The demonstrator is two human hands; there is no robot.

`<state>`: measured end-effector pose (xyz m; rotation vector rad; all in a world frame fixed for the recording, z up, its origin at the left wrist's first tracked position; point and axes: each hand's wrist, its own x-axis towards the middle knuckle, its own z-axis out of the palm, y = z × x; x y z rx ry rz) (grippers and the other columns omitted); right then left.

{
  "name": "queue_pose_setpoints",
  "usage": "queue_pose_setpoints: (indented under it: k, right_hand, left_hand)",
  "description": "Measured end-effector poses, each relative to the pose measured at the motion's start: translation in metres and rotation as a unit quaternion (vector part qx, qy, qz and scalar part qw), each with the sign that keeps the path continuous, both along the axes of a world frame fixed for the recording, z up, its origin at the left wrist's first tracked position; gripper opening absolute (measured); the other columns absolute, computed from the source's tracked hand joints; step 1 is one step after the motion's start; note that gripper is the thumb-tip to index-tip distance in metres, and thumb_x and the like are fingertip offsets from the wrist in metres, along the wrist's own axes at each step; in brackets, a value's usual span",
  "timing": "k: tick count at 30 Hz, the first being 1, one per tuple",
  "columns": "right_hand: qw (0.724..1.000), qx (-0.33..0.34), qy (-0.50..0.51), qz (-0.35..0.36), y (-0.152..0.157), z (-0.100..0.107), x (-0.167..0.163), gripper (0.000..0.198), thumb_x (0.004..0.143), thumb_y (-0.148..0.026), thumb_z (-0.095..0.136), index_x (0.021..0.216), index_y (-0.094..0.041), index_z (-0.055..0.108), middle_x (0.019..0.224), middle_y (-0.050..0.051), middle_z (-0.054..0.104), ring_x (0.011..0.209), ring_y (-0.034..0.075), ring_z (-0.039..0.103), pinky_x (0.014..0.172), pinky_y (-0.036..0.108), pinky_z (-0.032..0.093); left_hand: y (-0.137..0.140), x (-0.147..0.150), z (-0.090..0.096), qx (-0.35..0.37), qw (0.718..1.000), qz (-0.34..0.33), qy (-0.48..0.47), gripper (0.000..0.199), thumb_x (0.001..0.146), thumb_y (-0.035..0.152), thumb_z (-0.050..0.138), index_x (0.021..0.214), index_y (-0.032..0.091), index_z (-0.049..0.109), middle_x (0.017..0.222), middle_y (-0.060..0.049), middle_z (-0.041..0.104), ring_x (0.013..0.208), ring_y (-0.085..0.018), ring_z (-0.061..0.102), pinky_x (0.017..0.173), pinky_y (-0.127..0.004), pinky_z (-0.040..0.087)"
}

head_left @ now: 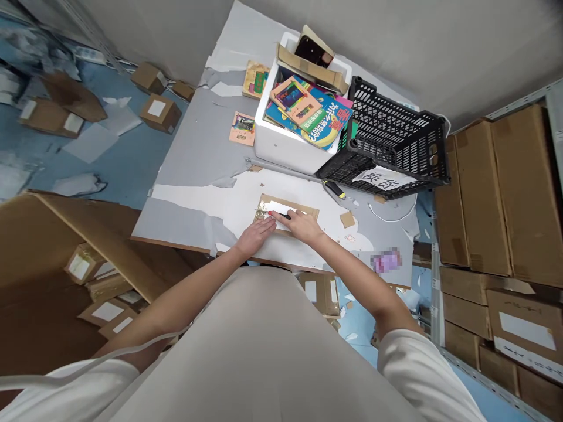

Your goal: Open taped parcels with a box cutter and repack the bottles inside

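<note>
A flat cardboard package [313, 213] with a white label lies near the front edge of the table, brown tape shining at its left end. My left hand [257, 234] rests on the package's left front corner with fingers stretched out, holding nothing. From the right, my right hand [303, 227] reaches over the label. It grips a slim black tool with a red end [281, 215], pointed left towards the taped end. The fingers cover part of the tool, so I cannot tell its exact kind.
Behind stand a white foam box [281, 143] of books and a black plastic crate [396, 146]. A yellow-and-black cutter [335, 189] lies before the crate. A large open carton [88, 228] is at left; stacked cartons [519, 193] fill the right side. A blurred purple object [387, 261] lies front right.
</note>
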<state>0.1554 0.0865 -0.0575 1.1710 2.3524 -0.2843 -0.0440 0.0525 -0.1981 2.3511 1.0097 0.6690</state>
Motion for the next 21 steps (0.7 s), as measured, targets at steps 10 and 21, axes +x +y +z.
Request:
queue_pose_setpoints:
  k: [10,21]
  right_hand:
    - [0.999,-0.035,-0.011,-0.004,0.007,0.005,-0.001,0.060,0.095,-0.013,0.027,0.149,-0.038,0.021,0.115,0.014,0.059,0.096,0.027,0.064,0.073,0.035,0.045]
    - [0.991,0.014,-0.069,-0.117,-0.058,0.044,0.129,0.076,0.082,0.003,0.038,0.144,-0.040,0.036,0.097,0.010,0.064,0.077,0.021,0.062,0.060,0.030,0.040]
  left_hand:
    - [0.002,0.000,0.000,0.005,0.999,0.003,0.031,0.043,0.093,0.012,0.029,0.122,0.017,0.061,0.127,-0.011,0.062,0.129,-0.021,0.049,0.106,-0.046,0.043]
    - [0.000,0.001,0.006,-0.020,0.998,0.031,0.041,0.043,0.091,0.011,0.030,0.118,0.018,0.063,0.127,-0.011,0.063,0.128,-0.022,0.050,0.105,-0.044,0.041]
